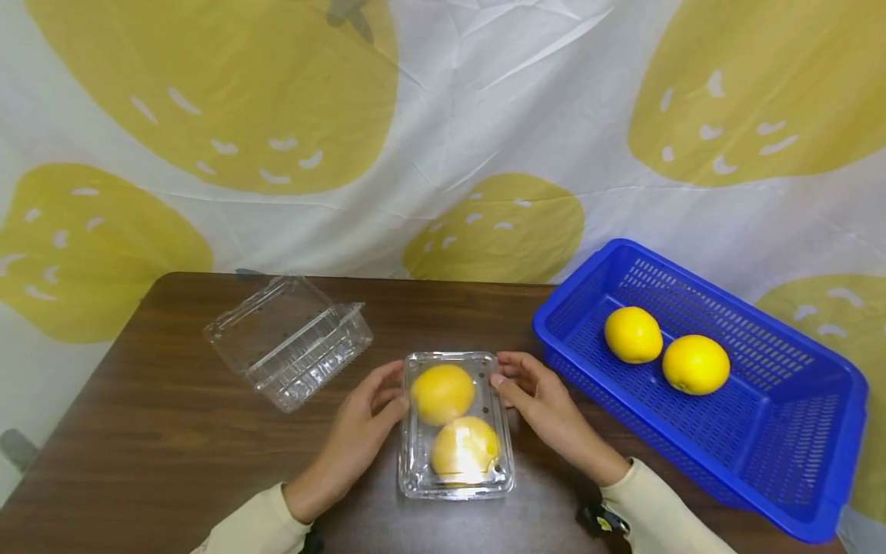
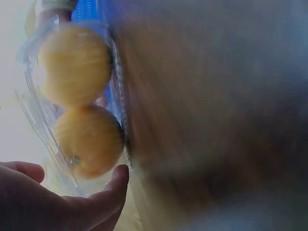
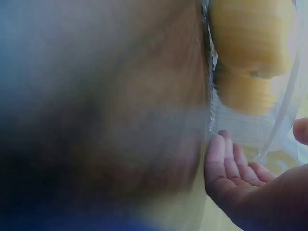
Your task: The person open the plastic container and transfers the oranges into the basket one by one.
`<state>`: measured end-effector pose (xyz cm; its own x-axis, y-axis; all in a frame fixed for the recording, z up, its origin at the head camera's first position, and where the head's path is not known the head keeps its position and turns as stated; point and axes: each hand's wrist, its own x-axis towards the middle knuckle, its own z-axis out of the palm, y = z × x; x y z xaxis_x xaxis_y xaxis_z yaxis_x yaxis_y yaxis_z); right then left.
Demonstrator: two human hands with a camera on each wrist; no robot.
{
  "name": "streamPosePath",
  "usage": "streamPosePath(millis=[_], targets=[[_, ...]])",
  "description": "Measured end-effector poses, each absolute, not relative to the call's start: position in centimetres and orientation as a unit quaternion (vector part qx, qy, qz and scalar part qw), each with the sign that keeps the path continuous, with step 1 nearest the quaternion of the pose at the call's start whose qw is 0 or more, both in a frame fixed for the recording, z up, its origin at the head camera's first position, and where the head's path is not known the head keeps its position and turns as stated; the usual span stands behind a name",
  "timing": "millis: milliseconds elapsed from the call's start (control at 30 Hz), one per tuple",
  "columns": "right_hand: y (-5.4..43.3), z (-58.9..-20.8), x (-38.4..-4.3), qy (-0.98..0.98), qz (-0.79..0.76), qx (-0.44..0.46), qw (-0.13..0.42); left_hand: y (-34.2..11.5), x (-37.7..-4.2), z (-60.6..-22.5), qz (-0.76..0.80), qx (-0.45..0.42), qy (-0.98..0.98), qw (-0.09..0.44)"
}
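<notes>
A clear plastic clamshell box (image 1: 454, 491), its lid down, lies on the table with two oranges (image 1: 444, 394) inside, one behind the other. My left hand (image 1: 363, 423) is at the box's left side, fingers loosely bent and thumb at the edge. On the other side is my right hand (image 1: 547, 408), its thumb tip over the lid's rim in the head view. The right wrist view shows the right fingers (image 3: 219, 156) extended beside the box wall, with the thumb apart from it. In the left wrist view, the left fingertips (image 2: 120, 175) are close to the box.
A second clear clamshell box (image 1: 294, 346) stands with its lid up at the back left of the table (image 1: 173, 431). On the right, a blue perforated basket (image 1: 692, 481) holds two more oranges (image 1: 695, 365). A fruit-printed cloth (image 1: 484, 92) hangs behind the table.
</notes>
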<state>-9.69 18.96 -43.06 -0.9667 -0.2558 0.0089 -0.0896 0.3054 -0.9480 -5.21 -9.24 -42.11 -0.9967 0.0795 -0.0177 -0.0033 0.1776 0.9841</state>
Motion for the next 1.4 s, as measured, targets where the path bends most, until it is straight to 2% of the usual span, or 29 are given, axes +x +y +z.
streamPosePath(millis=[167, 500, 833, 967, 1400], targets=[[19.8, -42.9, -7.8, 0.810, -0.565, -0.120, 0.100, -9.2, -6.0, -42.2, 0.634, 0.025, 0.773, 0.032], [22.5, -42.5, -2.9, 0.802, -0.529, -0.204, 0.186, -9.1, -7.5, -41.9, 0.641, 0.034, 0.766, 0.044], [21.9, -43.2, -0.6, 0.784, -0.547, -0.173, 0.237, -8.4, -8.6, -41.8, 0.621, 0.035, 0.782, 0.043], [21.5, -43.9, -0.2, 0.759, -0.581, -0.171, 0.239, -8.1, -8.8, -41.9, 0.615, 0.033, 0.787, 0.037], [21.2, -43.7, -0.1, 0.751, -0.617, -0.133, 0.194, -8.7, -7.7, -41.9, 0.630, 0.022, 0.775, 0.041]])
